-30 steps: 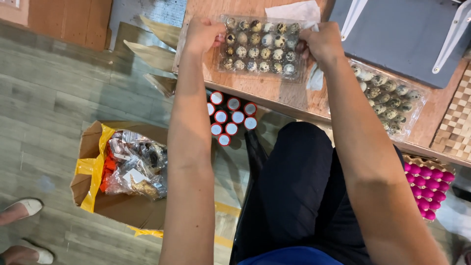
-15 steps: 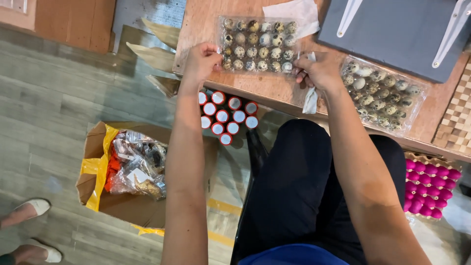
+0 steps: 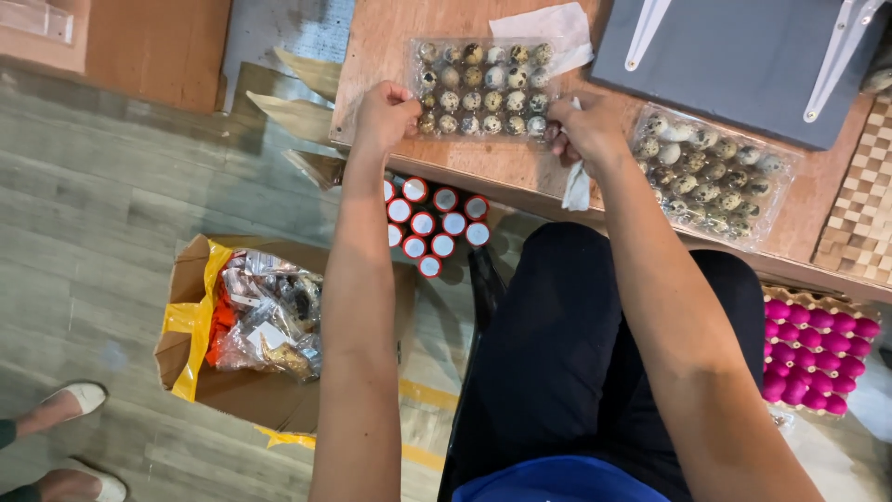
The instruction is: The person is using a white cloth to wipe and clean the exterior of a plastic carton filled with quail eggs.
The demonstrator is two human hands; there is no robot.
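Note:
A clear plastic tray of speckled quail eggs (image 3: 483,88) lies on the wooden table (image 3: 502,172) in front of me. My left hand (image 3: 383,113) pinches the tray's near left corner. My right hand (image 3: 583,130) grips the tray's near right corner and also has a white cloth (image 3: 576,186) hanging from under its fingers. A second clear tray of quail eggs (image 3: 711,172) rests on the table to the right of my right hand.
A dark grey board with white bars (image 3: 743,56) lies at the table's back right; white paper (image 3: 548,28) sits behind the first tray. Below are red-capped cans (image 3: 432,223), a cardboard box of waste (image 3: 246,325), a pink egg tray (image 3: 818,349) and another person's feet (image 3: 70,404).
The egg tray has been drawn a little nearer to the table's edge. Both hands slid from the tray's sides down to its near corners.

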